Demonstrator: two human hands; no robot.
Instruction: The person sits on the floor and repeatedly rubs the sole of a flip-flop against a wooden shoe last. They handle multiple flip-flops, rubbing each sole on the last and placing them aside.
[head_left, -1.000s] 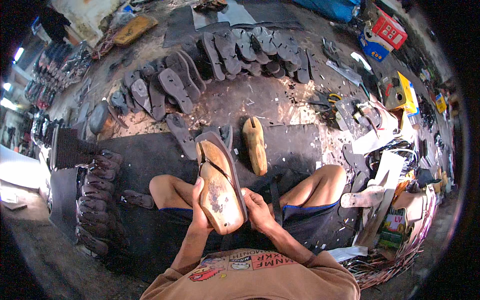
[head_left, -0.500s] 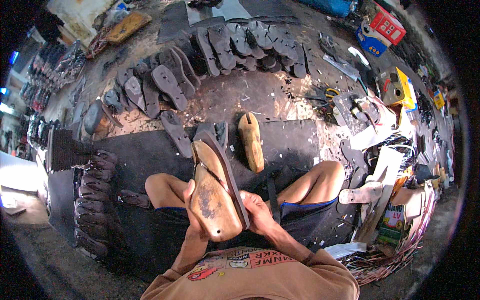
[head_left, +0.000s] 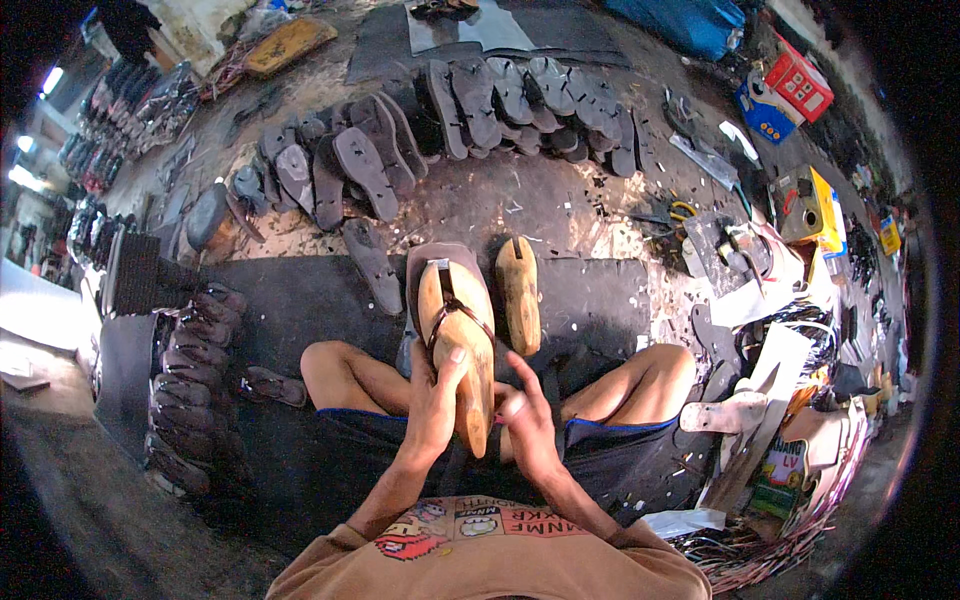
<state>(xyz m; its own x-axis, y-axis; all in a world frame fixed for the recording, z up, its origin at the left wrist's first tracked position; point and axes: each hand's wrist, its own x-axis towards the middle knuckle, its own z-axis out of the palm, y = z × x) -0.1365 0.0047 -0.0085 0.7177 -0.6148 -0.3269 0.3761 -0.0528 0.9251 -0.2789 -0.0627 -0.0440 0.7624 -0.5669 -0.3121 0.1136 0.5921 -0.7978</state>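
While the person sits cross-legged, the left hand [head_left: 432, 405] curls round the near left side of a pale yellow-brown, foot-shaped wooden last [head_left: 468, 350] held up over the lap, thumb pressed on it. The right hand [head_left: 532, 420] stands half open just right of that last; from here I can't tell whether it touches. Around the last runs a thin dark strap [head_left: 449, 304], and a flat dark grey sole [head_left: 419, 275] shows past its toe end. Just beyond it, to the right, lies a narrow yellow-brown second last [head_left: 518, 295]; well beyond it stands a row of grey soles [head_left: 476, 105].
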